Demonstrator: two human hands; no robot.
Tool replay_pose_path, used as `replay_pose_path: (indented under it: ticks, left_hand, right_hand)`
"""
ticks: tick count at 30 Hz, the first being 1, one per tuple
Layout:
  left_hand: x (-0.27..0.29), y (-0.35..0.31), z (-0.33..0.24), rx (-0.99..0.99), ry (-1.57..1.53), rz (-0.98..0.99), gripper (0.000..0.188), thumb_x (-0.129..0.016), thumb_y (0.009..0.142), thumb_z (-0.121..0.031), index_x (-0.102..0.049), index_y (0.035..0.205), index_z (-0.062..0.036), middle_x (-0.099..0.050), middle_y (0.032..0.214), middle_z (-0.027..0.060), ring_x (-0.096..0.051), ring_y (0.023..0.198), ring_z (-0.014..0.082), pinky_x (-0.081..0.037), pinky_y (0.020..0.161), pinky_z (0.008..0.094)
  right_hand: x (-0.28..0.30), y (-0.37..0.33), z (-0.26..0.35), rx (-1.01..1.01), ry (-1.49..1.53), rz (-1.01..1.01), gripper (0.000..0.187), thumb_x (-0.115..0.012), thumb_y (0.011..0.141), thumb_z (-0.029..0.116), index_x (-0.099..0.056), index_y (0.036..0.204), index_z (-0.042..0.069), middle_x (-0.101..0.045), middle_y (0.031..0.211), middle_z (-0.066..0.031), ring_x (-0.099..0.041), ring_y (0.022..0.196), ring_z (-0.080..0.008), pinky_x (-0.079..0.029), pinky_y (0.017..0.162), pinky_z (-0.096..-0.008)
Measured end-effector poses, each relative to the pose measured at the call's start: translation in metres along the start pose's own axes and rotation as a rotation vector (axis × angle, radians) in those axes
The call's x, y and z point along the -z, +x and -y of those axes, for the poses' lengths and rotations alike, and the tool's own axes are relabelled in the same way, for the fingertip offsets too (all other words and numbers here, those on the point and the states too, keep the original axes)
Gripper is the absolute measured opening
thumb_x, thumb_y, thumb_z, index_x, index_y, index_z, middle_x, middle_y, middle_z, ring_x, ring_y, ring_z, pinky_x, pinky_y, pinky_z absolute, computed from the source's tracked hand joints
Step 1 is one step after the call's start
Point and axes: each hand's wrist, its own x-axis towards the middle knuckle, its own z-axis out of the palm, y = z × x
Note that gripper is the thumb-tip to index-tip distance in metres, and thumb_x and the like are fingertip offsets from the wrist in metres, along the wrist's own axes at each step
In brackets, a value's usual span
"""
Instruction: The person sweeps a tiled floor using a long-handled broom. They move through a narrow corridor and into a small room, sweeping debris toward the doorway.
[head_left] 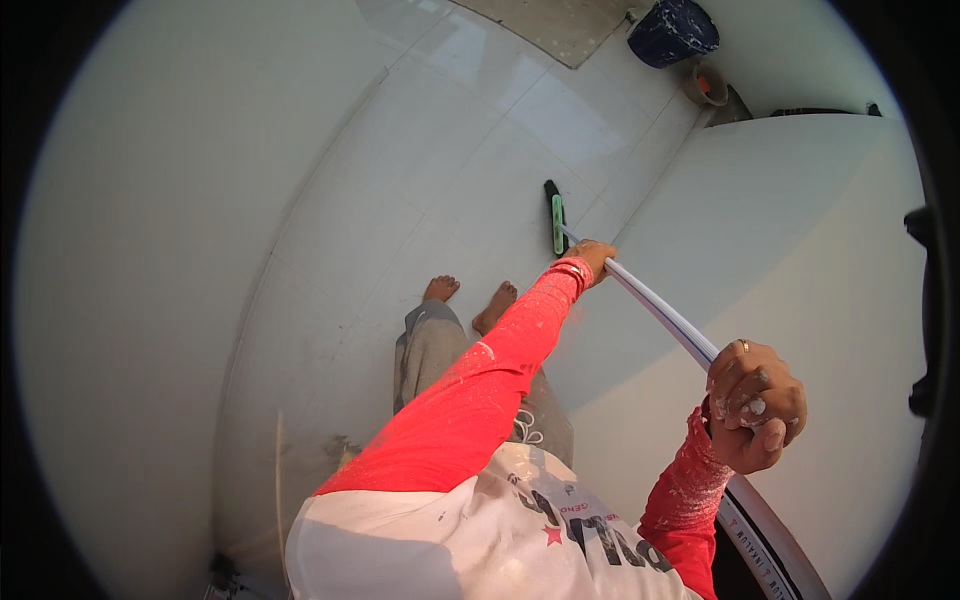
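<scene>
A broom with a green head (558, 224) and dark bristles rests on the light tiled floor, ahead of my bare feet. Its pale, striped handle (660, 310) slants up toward me on the right. Lower on the handle, my left hand (593, 260) is wrapped round it, in a red sleeve spotted with white. My right hand (755, 405) closes in a fist round the upper part, with a ring and white smears on its fingers. The handle's top end is hidden by that fist.
White walls (130, 250) rise on the left and on the right. A dark blue bucket (672, 33) with white smears stands at the far right, beside a small round container (706, 86) holding something orange. A beige sheet (560, 22) lies at the far end of the floor.
</scene>
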Motion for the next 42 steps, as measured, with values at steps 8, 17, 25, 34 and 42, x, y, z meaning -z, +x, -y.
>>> replay_pose_path:
  ticks: [8, 17, 25, 34, 42]
  left_hand:
    - [0.113, -0.388, 0.149, 0.54, 0.101, -0.332, 0.026, -0.063, 0.087, -0.029, -0.056, 0.078, -0.0053, -0.061, 0.083, 0.015, -0.059, 0.089, 0.0356, -0.047, 0.076, 0.0441]
    - [0.227, -0.526, 0.05, 0.432, 0.164, -0.515, 0.039, -0.064, 0.087, -0.037, -0.053, 0.066, -0.0063, -0.061, 0.072, 0.0131, -0.06, 0.075, 0.0356, -0.047, 0.069, 0.0448]
    - [0.278, -0.515, 0.028, 0.148, -0.159, -0.472, 0.037, -0.062, 0.088, -0.036, -0.052, 0.069, -0.0058, -0.059, 0.073, 0.0125, -0.059, 0.076, 0.0354, -0.046, 0.073, 0.0432]
    - [0.306, -0.873, 0.218, 1.133, 0.322, 0.008, 0.022, -0.06, 0.089, -0.031, -0.065, 0.086, -0.0102, -0.067, 0.091, 0.0161, -0.063, 0.089, 0.0383, -0.05, 0.078, 0.0466]
    - [0.253, -0.712, 0.104, 0.813, 0.255, -0.261, 0.018, -0.07, 0.079, -0.031, -0.065, 0.08, -0.0139, -0.067, 0.08, 0.0139, -0.064, 0.081, 0.0392, -0.052, 0.072, 0.0463]
  right_hand:
    - [-0.167, -0.042, 0.03, -0.542, 0.482, -0.186, 0.023, -0.044, 0.09, 0.022, -0.043, 0.07, 0.009, -0.039, 0.045, -0.0022, -0.039, 0.037, -0.0169, -0.044, 0.046, -0.0363]
    - [-0.239, 0.042, 0.163, -0.405, 0.822, -0.001, 0.031, -0.034, 0.1, 0.028, -0.045, 0.076, 0.011, -0.044, 0.048, 0.0008, -0.041, 0.038, -0.0106, -0.044, 0.048, -0.0319]
    - [-0.367, 0.049, 0.293, 0.003, 0.402, 0.313, 0.031, -0.051, 0.095, 0.033, -0.047, 0.075, 0.01, -0.043, 0.048, 0.0042, -0.041, 0.035, -0.0064, -0.04, 0.039, -0.0217]
    - [-0.542, -0.085, 0.218, -0.935, 0.778, -0.047, 0.034, -0.047, 0.093, 0.026, -0.04, 0.065, 0.008, -0.038, 0.048, -0.004, -0.042, 0.048, -0.0197, -0.043, 0.059, -0.0384]
    - [-0.344, -0.066, 0.147, -0.862, 0.788, -0.25, 0.029, -0.05, 0.09, 0.025, -0.039, 0.068, 0.011, -0.033, 0.045, 0.0006, -0.036, 0.039, -0.0141, -0.044, 0.05, -0.0343]
